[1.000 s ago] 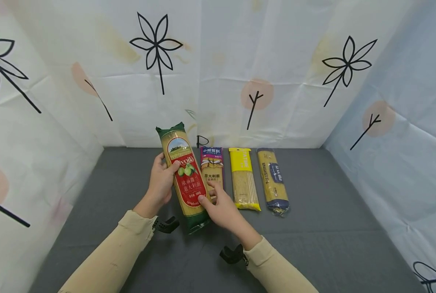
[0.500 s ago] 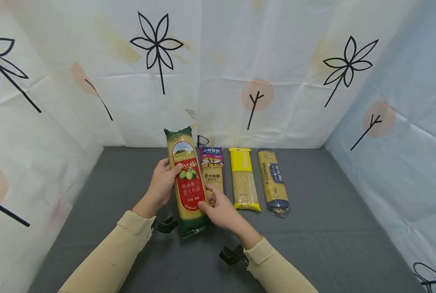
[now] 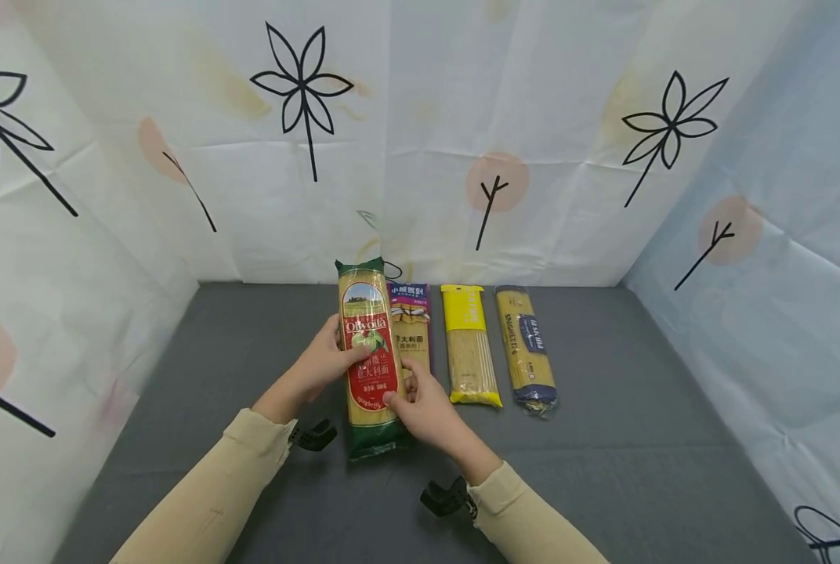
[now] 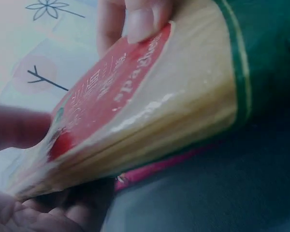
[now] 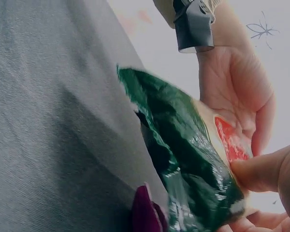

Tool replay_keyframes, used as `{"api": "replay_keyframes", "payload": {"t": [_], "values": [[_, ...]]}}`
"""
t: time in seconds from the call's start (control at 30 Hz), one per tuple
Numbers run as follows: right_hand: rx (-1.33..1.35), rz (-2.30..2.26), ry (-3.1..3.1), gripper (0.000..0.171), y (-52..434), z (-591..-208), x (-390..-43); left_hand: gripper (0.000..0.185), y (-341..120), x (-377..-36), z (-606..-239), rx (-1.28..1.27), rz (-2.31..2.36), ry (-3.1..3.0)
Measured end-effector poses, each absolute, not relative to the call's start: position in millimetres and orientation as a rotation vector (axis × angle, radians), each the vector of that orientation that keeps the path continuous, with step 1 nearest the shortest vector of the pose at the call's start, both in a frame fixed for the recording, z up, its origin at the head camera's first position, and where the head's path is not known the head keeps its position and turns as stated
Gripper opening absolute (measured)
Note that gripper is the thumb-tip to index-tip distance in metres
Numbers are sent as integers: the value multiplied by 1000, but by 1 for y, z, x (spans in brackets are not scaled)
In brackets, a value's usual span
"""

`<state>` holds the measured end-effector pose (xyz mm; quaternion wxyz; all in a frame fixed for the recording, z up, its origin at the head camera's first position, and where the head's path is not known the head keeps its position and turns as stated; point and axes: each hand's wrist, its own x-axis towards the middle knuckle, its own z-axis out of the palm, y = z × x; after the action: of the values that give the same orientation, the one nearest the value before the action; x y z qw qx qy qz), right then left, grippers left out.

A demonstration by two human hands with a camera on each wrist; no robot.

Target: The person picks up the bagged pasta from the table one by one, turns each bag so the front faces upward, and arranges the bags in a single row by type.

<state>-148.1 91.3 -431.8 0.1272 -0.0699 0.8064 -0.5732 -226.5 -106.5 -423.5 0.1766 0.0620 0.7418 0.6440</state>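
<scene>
Head view: left hand, right hand around spaghetti packet.

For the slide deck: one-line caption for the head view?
Both hands, left hand and right hand, grip a green-ended spaghetti pack beside three more packs on grey cloth.

A makeshift recording booth: white sheets printed with black flowers hang from 9 round to 3 o'clock, enclosing a grey felt-covered desk.
</scene>
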Motion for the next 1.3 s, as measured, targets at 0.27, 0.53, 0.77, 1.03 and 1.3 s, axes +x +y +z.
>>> {"api": "replay_keyframes", "payload": {"t": [0.27, 0.53, 0.77, 1.03, 1.3], "values": [[-214, -1582, 2368, 63, 82, -437, -145, 67, -121, -223, -442, 164, 1681, 2108], [-185, -1594, 2278, 57, 60, -438, -149, 67, -146, -227, -456, 103, 1614, 2050], [-86, -1550, 2377, 65, 44, -444, -163, 84, -156, -234, -457, 97, 1666, 2025], [-236, -1295, 2548, 75, 31, -449, -164, 78, -156, -231, -462, 50, 1514, 2192], [-180, -1039, 2654, 82, 18, -451, -164, 73, -150, -227, -465, 85, 1429, 2347]]}}
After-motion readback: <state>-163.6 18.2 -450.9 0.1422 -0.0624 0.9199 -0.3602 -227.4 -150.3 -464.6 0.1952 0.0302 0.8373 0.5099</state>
